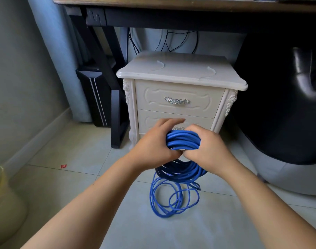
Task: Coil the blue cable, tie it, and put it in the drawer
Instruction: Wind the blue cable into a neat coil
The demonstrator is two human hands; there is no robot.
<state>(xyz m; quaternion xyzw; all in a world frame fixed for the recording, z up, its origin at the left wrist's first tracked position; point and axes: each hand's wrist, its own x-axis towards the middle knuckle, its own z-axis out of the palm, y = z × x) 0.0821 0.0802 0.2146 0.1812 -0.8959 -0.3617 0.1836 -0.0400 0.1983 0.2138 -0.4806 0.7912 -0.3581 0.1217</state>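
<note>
While both our hands close on the cable [182, 141], its wound bundle sits clamped between our palms, held up off the floor [72, 155]. Our left hand [156, 147] wraps the bundle from its side: the thumb is tucked under the strands, and the long fingers [171, 121] reach over the top, close together and fairly straight. Our right hand [208, 150] grips the other side, fingers curled over the strands and thumb beneath, so the two thumbs meet just under the bundle. Below our thumbs the rest of the coil hangs in shadow, and beneath that several loose loops lie spread on the tiles.

Just beyond our fingertips stands a nightstand [180, 72]. Its top drawer [153, 97] and lower drawer [150, 121] are both pushed in, and the lower one's handle peeks out between our fingertips. The top handle [176, 101] sits well above the fingers. Far to the left of our left hand a red scrap [63, 166] lies on the tiles. A desk [153, 4] spans above the nightstand, and a black chair [279, 105] stands off to the right of our right hand.
</note>
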